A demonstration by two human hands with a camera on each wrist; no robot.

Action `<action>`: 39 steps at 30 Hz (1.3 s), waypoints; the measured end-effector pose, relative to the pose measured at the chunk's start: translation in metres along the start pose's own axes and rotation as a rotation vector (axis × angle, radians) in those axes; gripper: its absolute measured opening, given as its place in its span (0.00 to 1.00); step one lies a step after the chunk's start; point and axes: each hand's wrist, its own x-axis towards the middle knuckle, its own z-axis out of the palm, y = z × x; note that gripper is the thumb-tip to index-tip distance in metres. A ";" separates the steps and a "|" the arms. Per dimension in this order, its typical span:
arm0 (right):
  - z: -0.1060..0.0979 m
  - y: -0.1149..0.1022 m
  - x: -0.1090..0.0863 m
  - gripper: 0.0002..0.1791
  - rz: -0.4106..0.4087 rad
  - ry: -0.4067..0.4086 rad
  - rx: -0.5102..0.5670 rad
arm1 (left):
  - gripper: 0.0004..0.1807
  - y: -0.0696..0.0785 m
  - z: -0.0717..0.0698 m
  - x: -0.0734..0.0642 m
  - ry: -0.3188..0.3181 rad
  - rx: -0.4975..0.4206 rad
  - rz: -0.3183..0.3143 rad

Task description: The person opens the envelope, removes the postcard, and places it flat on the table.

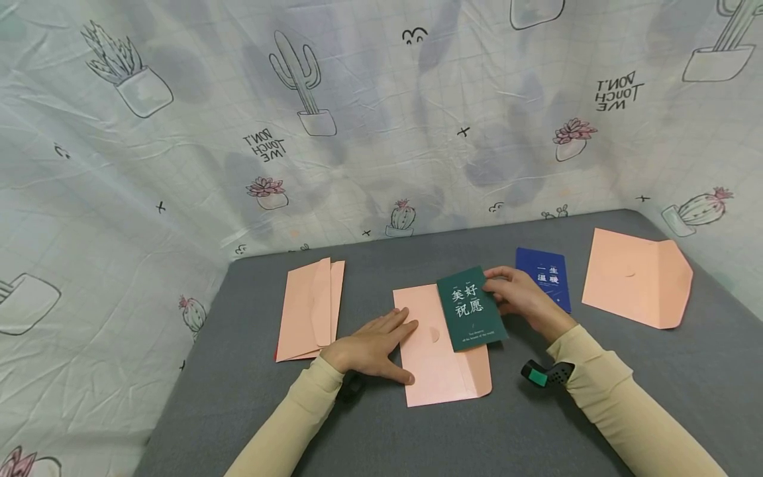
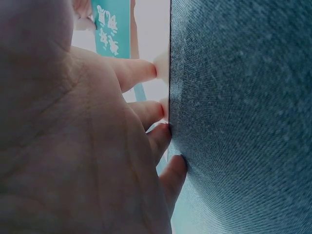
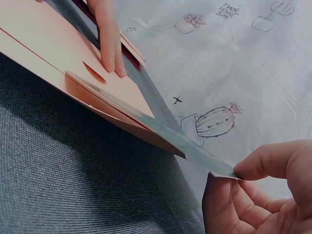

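Note:
A dark green card (image 1: 471, 310) with white characters is pinched at its right edge by my right hand (image 1: 524, 298). It lies slantwise over the right part of a pink envelope (image 1: 426, 371), whose flap side faces right. In the right wrist view the card (image 3: 190, 148) is seen edge-on, between thumb and fingers, its far end at the envelope (image 3: 44, 29). My left hand (image 1: 375, 344) rests with spread, straight fingers on the envelope's left edge. The left wrist view shows those fingertips along the envelope's border.
Pink envelopes (image 1: 304, 311) lie stacked at the left, with a bit of red beneath. Behind my right hand is a blue card (image 1: 545, 271). Another pink envelope (image 1: 632, 278) with its flap out lies at the far right. A patterned cloth (image 1: 369, 132) hangs behind the grey table (image 1: 232, 404).

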 end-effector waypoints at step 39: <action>-0.012 -0.008 -0.005 0.30 -0.056 0.028 0.042 | 0.56 0.001 -0.001 -0.002 -0.008 0.001 0.011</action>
